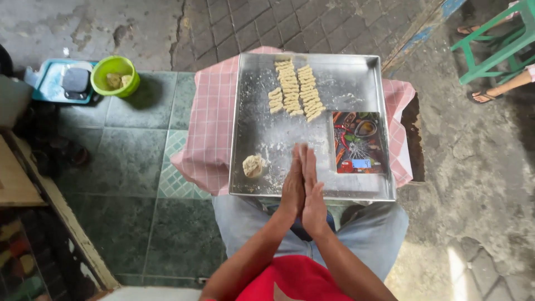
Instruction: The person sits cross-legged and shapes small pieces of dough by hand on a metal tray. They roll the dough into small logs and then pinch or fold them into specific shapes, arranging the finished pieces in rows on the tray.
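A green bowl (115, 75) holding lumps of dough was seen on the tiled floor at ten o'clock from the hands, just beside a blue tray (49, 83). A pink checked cloth (210, 122) was spread under a large metal tray (262, 122). On that tray, a ball of dough (253, 165) was set at nine o'clock from the hands, near them but apart. The left hand (292, 187) and the right hand (314, 195) were pressed flat together, palm to palm, fingers straight and pointed toward twelve o'clock, over the near edge of the tray; whether anything was held between the palms could not be told. Rows of small shaped dough pieces (295, 89) were laid at twelve o'clock, well apart from the hands. A printed packet (359, 142) was laid flat at two o'clock. A green stool (493, 42) was seen farther off at two o'clock.
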